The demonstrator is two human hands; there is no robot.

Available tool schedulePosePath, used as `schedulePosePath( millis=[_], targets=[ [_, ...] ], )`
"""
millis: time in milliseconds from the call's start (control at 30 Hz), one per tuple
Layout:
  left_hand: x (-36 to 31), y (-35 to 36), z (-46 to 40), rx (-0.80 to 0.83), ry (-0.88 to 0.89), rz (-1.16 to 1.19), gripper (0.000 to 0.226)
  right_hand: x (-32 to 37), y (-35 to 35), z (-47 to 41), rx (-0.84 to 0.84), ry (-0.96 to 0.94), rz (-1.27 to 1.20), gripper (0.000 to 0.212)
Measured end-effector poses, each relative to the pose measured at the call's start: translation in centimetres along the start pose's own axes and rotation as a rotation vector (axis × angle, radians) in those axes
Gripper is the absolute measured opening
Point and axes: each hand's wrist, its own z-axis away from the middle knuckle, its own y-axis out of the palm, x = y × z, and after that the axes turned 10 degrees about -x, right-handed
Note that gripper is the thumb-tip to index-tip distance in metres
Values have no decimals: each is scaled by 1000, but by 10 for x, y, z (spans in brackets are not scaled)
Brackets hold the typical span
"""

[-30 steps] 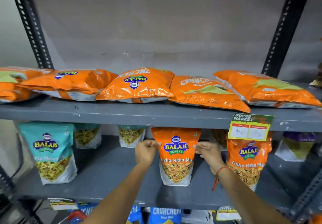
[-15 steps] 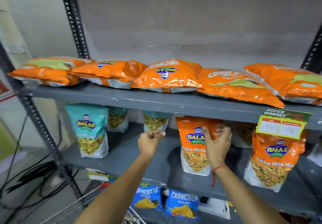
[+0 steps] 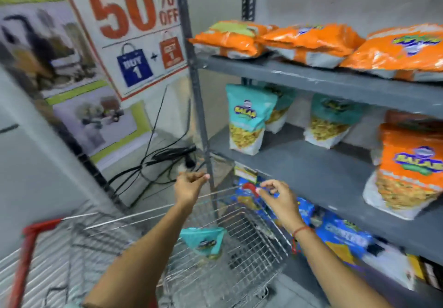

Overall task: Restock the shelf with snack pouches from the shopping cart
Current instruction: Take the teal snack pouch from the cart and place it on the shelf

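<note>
A teal snack pouch (image 3: 203, 241) lies inside the wire shopping cart (image 3: 251, 240) at the lower middle. My left hand (image 3: 188, 186) hovers above the cart's far rim with loosely curled fingers, holding nothing. My right hand (image 3: 279, 196) is beside it, also above the rim, fingers apart and bare. On the grey middle shelf (image 3: 299, 168) stand teal pouches (image 3: 247, 118) at the left and an orange pouch (image 3: 407, 171) at the right. Flat orange bags (image 3: 309, 41) lie on the top shelf.
The shelf's upright post (image 3: 199, 106) stands just behind my left hand. Blue snack bags (image 3: 342, 243) fill the bottom shelf. A 50% off poster (image 3: 134, 27) hangs at the left, with black cables (image 3: 163, 161) on the floor below. The cart's red handle (image 3: 26, 247) is at lower left.
My view has swung left and down from the shelf to the cart. Both hands have left the orange pouch standing on the middle shelf and dropped over the cart.
</note>
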Motion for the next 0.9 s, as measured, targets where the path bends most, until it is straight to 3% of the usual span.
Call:
schedulePosePath(
  millis=[200,300,467,533,600,733,900],
  targets=[
    [130,-50,-17,-51,-213,-294,14,-76,81,41,271,291,97,20],
    [183,-47,-20,73,-342,-421,25,-114,114,42,515,415,198,28],
    [235,-20,-29,83,-477,-324,50,-159,169,41,750,547,135,43],
    [247,-13,-34,87,-503,-312,51,-172,184,43,755,601,99,52],
    [257,-9,-43,85,-514,-282,41,-182,196,44,715,616,104,44],
    [263,-7,-51,76,-452,-391,21,-189,205,43,572,472,188,23],
    [250,0,-52,73,-318,-530,18,-180,192,44,430,588,131,17]
  ],
)
